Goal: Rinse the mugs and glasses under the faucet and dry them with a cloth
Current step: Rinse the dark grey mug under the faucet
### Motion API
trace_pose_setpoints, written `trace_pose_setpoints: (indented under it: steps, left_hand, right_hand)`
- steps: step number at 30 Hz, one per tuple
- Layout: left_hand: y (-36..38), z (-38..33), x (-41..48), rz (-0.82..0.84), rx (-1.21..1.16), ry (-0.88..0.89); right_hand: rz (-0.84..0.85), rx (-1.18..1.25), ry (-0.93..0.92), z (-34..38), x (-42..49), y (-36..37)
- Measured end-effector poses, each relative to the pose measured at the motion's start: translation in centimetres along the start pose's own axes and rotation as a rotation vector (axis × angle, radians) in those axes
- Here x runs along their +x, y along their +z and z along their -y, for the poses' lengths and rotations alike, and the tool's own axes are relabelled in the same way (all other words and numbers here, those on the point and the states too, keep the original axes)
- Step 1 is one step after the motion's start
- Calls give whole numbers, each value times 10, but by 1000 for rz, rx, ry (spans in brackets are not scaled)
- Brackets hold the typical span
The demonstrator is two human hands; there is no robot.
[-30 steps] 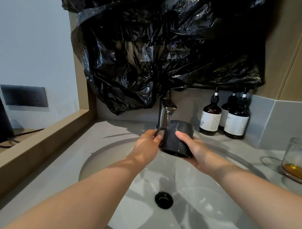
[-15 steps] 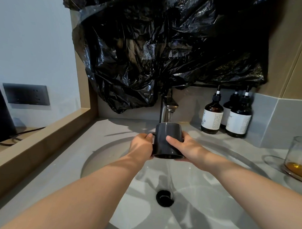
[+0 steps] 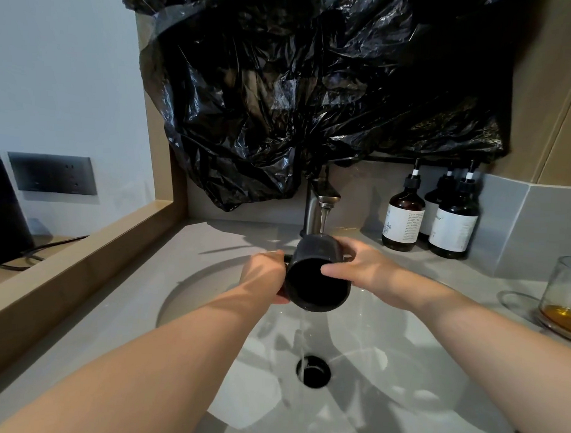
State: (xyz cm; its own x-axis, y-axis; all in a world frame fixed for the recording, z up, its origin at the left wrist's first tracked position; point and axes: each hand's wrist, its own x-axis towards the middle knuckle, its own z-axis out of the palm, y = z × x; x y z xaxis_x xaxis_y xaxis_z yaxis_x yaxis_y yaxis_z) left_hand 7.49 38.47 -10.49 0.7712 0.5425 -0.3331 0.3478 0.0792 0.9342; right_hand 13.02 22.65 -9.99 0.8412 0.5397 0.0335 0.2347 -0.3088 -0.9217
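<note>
L hand (image 3: 264, 274) is curled round the handle side of the mug (image 3: 312, 249); only a stub of the handle shows past the knuckles, so I can't tell if the fingers go through it. R hand (image 3: 366, 271) wraps the opposite wall, thumb lying across the rim at the mouth. Both hands hold it, neither is free.

The mug is dark and matte, prob. ceramic. It lies tipped nearly on its side, mouth facing the person, right under the faucet (image 3: 321, 204) and over the sink (image 3: 210, 278). Water hits the upper wall, runs off the lower rim and falls in a thin stream to the drain (image 3: 312, 371).

Handling, my read: stiff, fairly heavy for its size, and chippable against the basin or spout. Wet glaze is slick, so the handle is the safest hold, w/ the other hand round the wall, not pinching the rim. A two-hand hold suits turning it under the stream.

Further out on the R, a glass (image 3: 563, 290) w/ amber liquid in the bottom stands on the counter (image 3: 489, 281), not yet rinsed and more fragile. Pump bottles (image 3: 404, 217) stand behind the basin. A black plastic bag (image 3: 314, 87) hangs above the spout. No cloth in view.
</note>
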Motion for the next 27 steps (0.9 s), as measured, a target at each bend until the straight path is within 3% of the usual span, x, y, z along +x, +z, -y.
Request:
trace_pose_setpoints:
  steps: [5, 9, 19, 27]
  left_hand:
    - [-4, 1, -19, 198, -11, 94]
    - [-4, 1, -20, 232, -20, 189]
    - [1, 5, -21, 309, 67, 306]
    - [0, 6, -21, 330, 91, 324]
  right_hand:
    - [-96, 282, 180, -13, 0, -3]
    - [-176, 423, 281, -16, 2, -3]
    - [-279, 463, 385, -15, 5, -1]
    - [-258, 624, 418, -13, 4, 7]
